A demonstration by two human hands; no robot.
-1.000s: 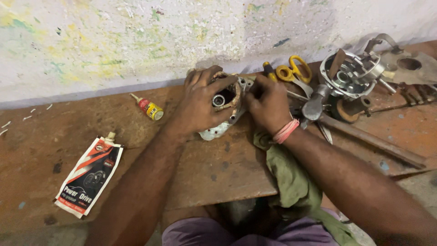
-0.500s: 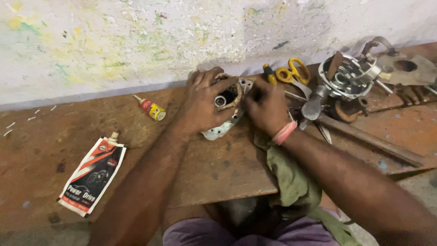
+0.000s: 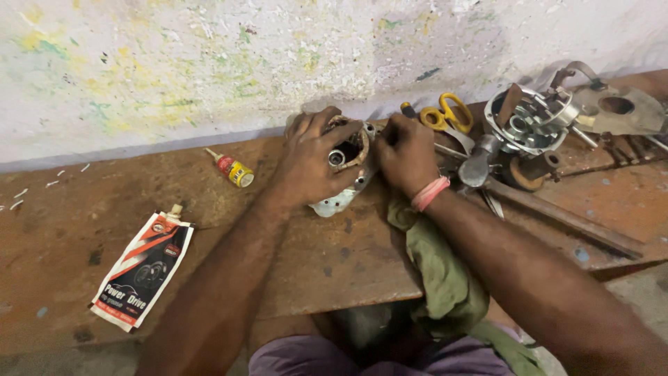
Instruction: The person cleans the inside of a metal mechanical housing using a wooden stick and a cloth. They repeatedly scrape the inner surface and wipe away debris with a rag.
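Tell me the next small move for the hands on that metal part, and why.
Probably keep the left hand clamped on the metal housing while the right hand works its fingertips at the open end. Both hands already grip it on the wooden bench, and the scissors lie beside the right hand, untouched.

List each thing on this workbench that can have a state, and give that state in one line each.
Left hand: gripping the metal housing.
Right hand: fingers pressed on the housing's right side.
Metal housing: resting on the bench, open end up.
Small glue bottle: lying down, capped.
Spouted pouch: lying flat, capped.
Yellow scissors: lying flat; blades hidden.
Green rag: crumpled, hanging over the bench edge.
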